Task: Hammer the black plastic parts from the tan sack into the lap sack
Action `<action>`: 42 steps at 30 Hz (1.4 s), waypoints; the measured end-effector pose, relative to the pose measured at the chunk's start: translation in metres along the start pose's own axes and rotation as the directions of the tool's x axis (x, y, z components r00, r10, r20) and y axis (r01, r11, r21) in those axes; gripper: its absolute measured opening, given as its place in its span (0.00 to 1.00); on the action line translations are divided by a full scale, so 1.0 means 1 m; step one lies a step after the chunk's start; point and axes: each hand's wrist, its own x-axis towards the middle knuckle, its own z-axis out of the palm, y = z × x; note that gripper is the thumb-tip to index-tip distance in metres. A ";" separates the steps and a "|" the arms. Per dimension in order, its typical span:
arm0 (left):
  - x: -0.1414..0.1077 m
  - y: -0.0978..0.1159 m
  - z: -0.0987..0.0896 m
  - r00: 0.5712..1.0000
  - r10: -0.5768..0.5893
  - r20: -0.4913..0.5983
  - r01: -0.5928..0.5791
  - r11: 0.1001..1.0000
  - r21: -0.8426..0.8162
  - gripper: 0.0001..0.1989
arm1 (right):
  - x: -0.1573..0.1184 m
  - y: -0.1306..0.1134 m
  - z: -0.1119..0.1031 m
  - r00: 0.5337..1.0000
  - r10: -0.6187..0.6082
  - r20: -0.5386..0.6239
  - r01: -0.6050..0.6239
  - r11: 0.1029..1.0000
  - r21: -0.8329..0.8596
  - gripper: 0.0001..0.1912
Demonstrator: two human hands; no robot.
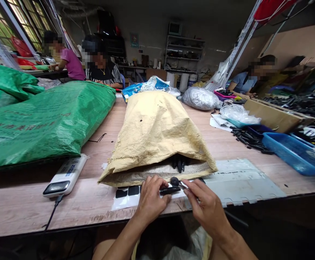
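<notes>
My left hand [153,196] is closed on a slim black piece [169,190], its thumb and fingers gripping one end at the table's front edge. My right hand [206,200] pinches a thin metallic tool that looks like tweezers [183,185]. At the tool's tip is a rounded black piece [174,181], just above the slim one; whether they touch I cannot tell. Under both hands lies a white sheet with black patches [121,204]. Right behind them, a tan woven sack [154,130] lies with its mouth towards me, and black parts [178,163] show inside.
A green sack [49,119] fills the left side, beside a white power bank [65,177] with a cable. To the right are a grey-blue mat [244,180], a blue tray [290,148] and piled black parts [251,141]. Several people sit beyond. An open bag [203,242] hangs below the edge.
</notes>
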 end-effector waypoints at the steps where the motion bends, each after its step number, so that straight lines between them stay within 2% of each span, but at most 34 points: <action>1: 0.000 0.000 0.000 1.000 0.002 -0.001 -0.002 1.000 0.004 0.10 | 0.004 0.011 -0.003 1.000 -0.025 -0.005 0.025 1.000 -0.012 0.17; 6: 0.001 0.006 -0.007 1.000 -0.009 0.027 0.008 1.000 0.009 0.06 | 0.019 0.070 -0.011 0.985 -0.151 0.081 0.159 0.982 -0.101 0.12; 9: -0.014 0.011 -0.010 0.996 0.077 0.034 -0.075 0.996 -0.042 0.04 | 0.018 0.087 -0.008 0.977 -0.187 0.100 0.197 0.975 -0.104 0.12; 11: -0.033 0.011 -0.004 0.972 0.189 0.140 -0.173 0.978 -0.121 0.06 | 0.015 0.090 -0.005 0.978 -0.185 0.098 0.194 0.976 -0.095 0.12; 13: -0.055 0.006 0.012 0.906 0.259 0.334 -0.212 0.962 -0.171 0.09 | 0.014 0.089 -0.004 0.980 -0.175 0.096 0.183 0.979 -0.091 0.11; 14: -0.066 0.001 0.023 0.869 0.241 0.431 -0.189 0.969 -0.159 0.10 | 0.013 0.089 -0.003 0.981 -0.171 0.093 0.179 0.980 -0.089 0.11; 16: -0.084 -0.014 0.047 0.826 0.094 0.556 -0.079 0.996 -0.051 0.12 | 0.013 0.088 -0.003 0.982 -0.165 0.089 0.173 0.981 -0.085 0.11; 19: -0.101 -0.039 0.077 0.797 -0.205 0.568 0.143 0.978 0.151 0.16 | 0.014 0.087 -0.004 0.982 -0.164 0.090 0.172 0.981 -0.087 0.11; 21: -0.106 -0.051 0.087 0.766 -0.318 0.559 0.236 0.948 0.216 0.19 | 0.014 0.087 -0.004 0.982 -0.164 0.091 0.172 0.981 -0.091 0.10; 22: -0.107 -0.054 0.089 0.754 -0.337 0.564 0.254 0.941 0.222 0.20 | 0.013 0.087 -0.004 0.982 -0.164 0.090 0.172 0.981 -0.092 0.11; 25: -0.103 -0.048 0.083 0.757 -0.255 0.601 0.193 0.967 0.168 0.23 | 0.013 0.086 -0.004 0.983 -0.166 0.082 0.173 0.980 -0.097 0.11; 29: -0.087 -0.013 0.057 0.730 -0.049 0.682 0.076 0.997 -0.009 0.19 | 0.012 0.085 -0.004 0.981 -0.183 0.072 0.190 0.976 -0.107 0.10; 30: -0.081 -0.003 0.049 0.746 -0.007 0.666 0.067 0.996 -0.064 0.17 | 0.012 0.086 -0.004 0.978 -0.194 0.071 0.201 0.973 -0.110 0.10; 32: -0.065 0.015 0.031 0.830 0.053 0.555 0.037 0.988 -0.150 0.10 | 0.010 0.087 -0.004 0.973 -0.225 0.057 0.231 0.964 -0.130 0.11; 34: -0.040 0.028 0.015 0.929 0.067 0.365 -0.008 0.987 -0.161 0.08 | 0.009 0.089 -0.003 0.970 -0.244 0.005 0.241 0.955 -0.172 0.12; 36: -0.007 0.036 0.004 0.987 0.052 0.152 -0.038 0.995 -0.088 0.10 | 0.007 0.091 -0.002 0.967 -0.239 -0.084 0.215 0.951 -0.223 0.13; 37: 0.012 0.038 0.002 0.997 0.044 0.062 -0.043 0.999 -0.027 0.10 | 0.006 0.093 -0.001 0.964 -0.231 -0.129 0.195 0.950 -0.243 0.14; 39: 0.047 0.041 0.003 0.999 0.006 -0.044 -0.002 0.996 0.094 0.09 | 0.005 0.095 -0.001 0.958 -0.216 -0.186 0.163 0.950 -0.266 0.14; 42: 0.085 0.047 0.016 0.992 -0.090 -0.085 0.109 0.959 0.260 0.12 | 0.004 0.096 -0.001 0.960 -0.203 -0.193 0.148 0.953 -0.264 0.14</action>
